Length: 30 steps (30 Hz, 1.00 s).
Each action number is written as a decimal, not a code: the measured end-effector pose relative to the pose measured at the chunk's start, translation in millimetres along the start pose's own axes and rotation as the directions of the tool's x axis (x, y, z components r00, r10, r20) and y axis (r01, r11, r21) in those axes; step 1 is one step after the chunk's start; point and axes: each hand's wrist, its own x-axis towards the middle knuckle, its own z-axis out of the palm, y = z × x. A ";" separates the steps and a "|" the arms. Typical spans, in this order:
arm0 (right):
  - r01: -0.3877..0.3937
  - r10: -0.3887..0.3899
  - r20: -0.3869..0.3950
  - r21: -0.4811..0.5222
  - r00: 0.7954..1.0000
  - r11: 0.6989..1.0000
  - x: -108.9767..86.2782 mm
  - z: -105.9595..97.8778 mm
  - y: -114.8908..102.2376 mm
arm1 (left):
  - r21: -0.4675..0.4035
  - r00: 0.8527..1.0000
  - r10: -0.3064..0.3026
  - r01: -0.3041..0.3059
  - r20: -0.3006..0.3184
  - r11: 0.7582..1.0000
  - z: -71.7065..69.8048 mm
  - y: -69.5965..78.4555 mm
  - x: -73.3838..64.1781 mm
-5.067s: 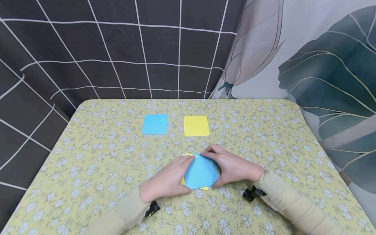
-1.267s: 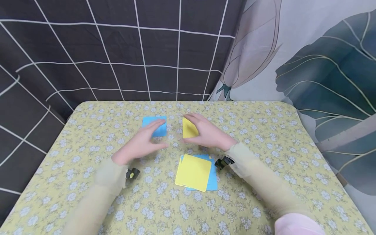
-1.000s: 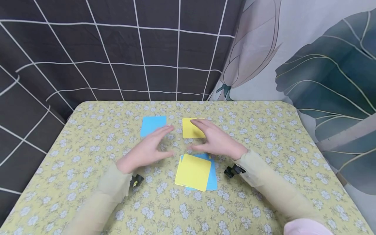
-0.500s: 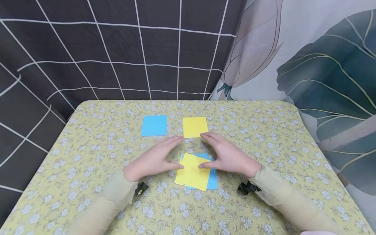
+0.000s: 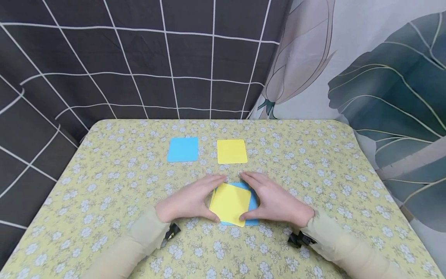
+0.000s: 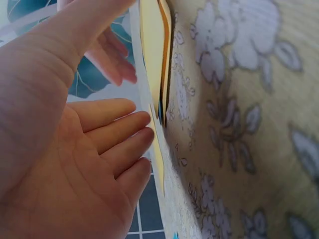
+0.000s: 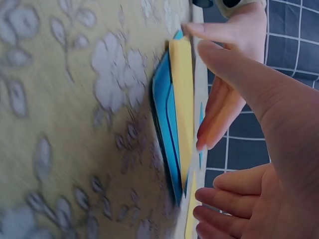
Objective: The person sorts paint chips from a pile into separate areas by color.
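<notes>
A loose pile of square cards lies at the near middle of the table in the head view, a yellow card (image 5: 230, 203) uppermost and turned askew over a blue card (image 5: 253, 207). My left hand (image 5: 189, 198) is at the pile's left side, thumb apart from the relaxed fingers. Opposite it, my right hand (image 5: 278, 200) is at the right side, its thumb by the yellow card's near corner. Both wrist views show extended fingers beside the pile, pinching nothing; its yellow and blue edges (image 7: 167, 104) are stacked unevenly. Whether the thumbs touch the cards I cannot tell.
Farther back lie a blue card (image 5: 182, 149) and a yellow card (image 5: 232, 151), side by side with a gap. A floral cloth (image 5: 115, 174) covers the table. Behind stand a dark gridded curtain (image 5: 139, 50) and a leaf-patterned curtain (image 5: 393, 85).
About five seconds ago a blue card topped the pile; now a yellow one does. Over the last second both hands have come back from the far cards to the pile's sides.
</notes>
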 end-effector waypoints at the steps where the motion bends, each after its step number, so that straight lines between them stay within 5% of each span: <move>1: -0.005 0.005 0.010 0.005 1.000 1.000 -1.5 1.3 -0.7 | -0.003 1.000 -0.006 0.006 0.012 1.000 0.6 0.4 -0.3; 11: -0.027 0.026 0.067 0.009 0.997 1.000 -9.8 9.7 -5.3 | -0.022 0.998 -0.046 0.048 0.053 0.999 4.6 0.7 -0.6; 30: -0.041 0.040 0.054 0.025 0.998 0.999 -8.1 11.3 -3.4 | -0.020 0.999 -0.032 0.032 -0.020 0.999 3.6 -1.6 -0.2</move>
